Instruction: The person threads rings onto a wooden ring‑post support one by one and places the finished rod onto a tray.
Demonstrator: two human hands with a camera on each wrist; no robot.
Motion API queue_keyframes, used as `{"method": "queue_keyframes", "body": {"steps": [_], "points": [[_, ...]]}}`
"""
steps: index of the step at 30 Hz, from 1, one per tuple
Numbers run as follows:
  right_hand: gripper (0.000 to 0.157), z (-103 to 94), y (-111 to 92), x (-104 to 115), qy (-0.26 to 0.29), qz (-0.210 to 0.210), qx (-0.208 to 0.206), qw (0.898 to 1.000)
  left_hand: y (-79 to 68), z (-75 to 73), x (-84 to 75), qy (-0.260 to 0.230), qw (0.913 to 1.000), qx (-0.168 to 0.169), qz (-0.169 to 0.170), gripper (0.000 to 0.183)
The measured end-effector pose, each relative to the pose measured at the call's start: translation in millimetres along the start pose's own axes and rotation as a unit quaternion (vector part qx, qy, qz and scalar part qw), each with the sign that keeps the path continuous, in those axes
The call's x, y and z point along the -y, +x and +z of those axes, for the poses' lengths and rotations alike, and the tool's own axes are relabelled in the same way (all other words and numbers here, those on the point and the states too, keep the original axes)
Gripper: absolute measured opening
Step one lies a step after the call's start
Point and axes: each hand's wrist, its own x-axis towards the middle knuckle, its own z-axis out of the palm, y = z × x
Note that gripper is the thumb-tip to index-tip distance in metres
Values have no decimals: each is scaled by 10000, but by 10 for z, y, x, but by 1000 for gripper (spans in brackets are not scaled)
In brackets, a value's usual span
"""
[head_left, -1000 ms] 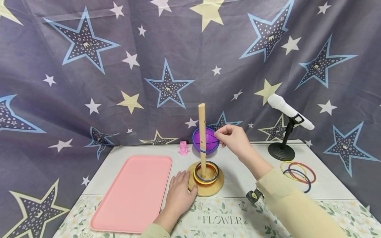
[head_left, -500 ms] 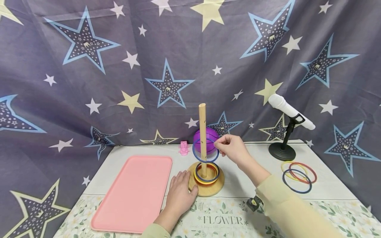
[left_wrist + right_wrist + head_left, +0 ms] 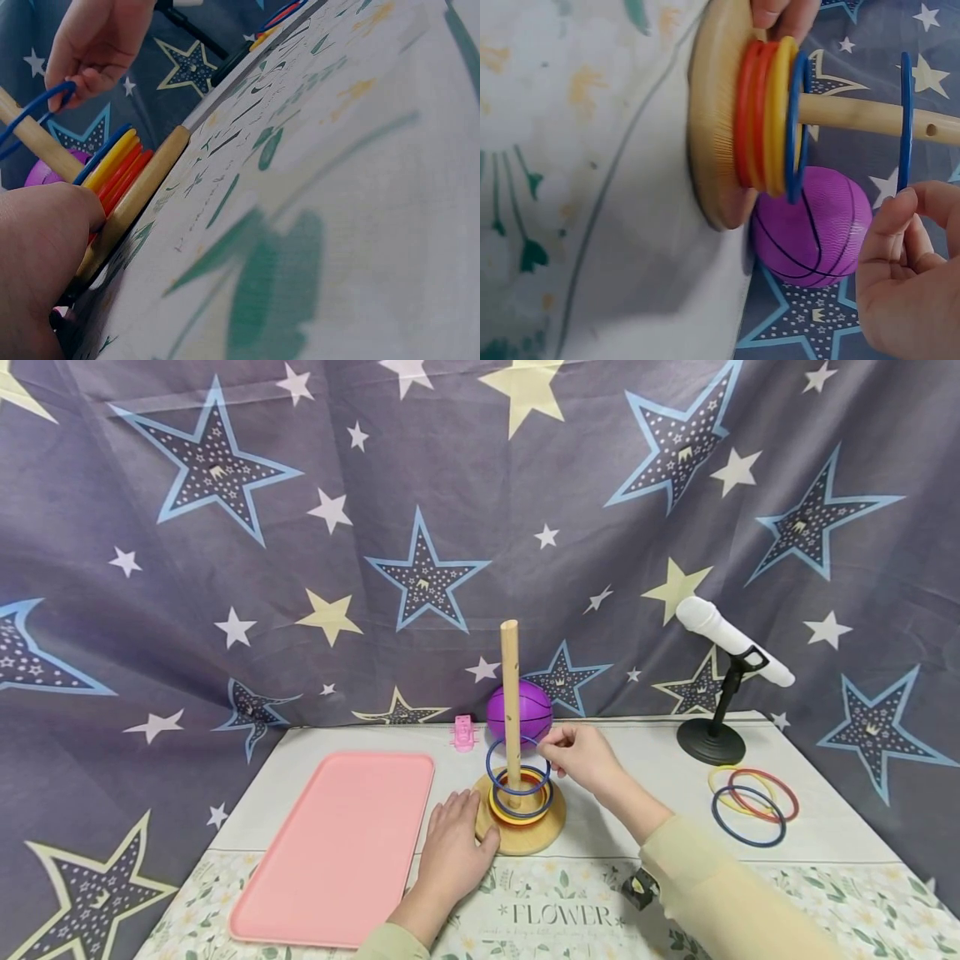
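Observation:
A wooden peg [image 3: 511, 685] stands upright on a round wooden base [image 3: 551, 831]. Red, yellow and blue rings [image 3: 766, 120] are stacked around its foot, a blue one on top. My right hand [image 3: 585, 756] pinches another blue ring [image 3: 906, 120] by its edge, thumb against fingertips. That ring encircles the peg above the stack, with a gap showing between them in the right wrist view. On the left side of the base rests my left hand [image 3: 457, 847], fingers extended and thumb at the near edge. In the left wrist view its thumb [image 3: 75, 206] lies beside the stack.
A pink tray [image 3: 337, 852] lies on the left. Behind the peg are a purple ball [image 3: 536, 706] and a small pink toy [image 3: 463, 733]. Loose yellow, red and blue rings [image 3: 750, 843] overlap at right, below a white microphone [image 3: 735, 639] on a black stand [image 3: 711, 742].
My right hand has moved down, bringing the blue ring lower along the peg toward the stack. My left hand has stayed on the base.

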Motion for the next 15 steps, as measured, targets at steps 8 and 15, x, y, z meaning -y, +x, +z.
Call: {"method": "queue_keyframes", "body": {"steps": [8,15], "points": [[6,31,-32,-110,-209,-43,55,9998,4,10,11,29,10000,11,-12,67],[6,39,-51,-183,-203,107,127,9997,5,7,10,-3,10000,3,-2,67]]}}
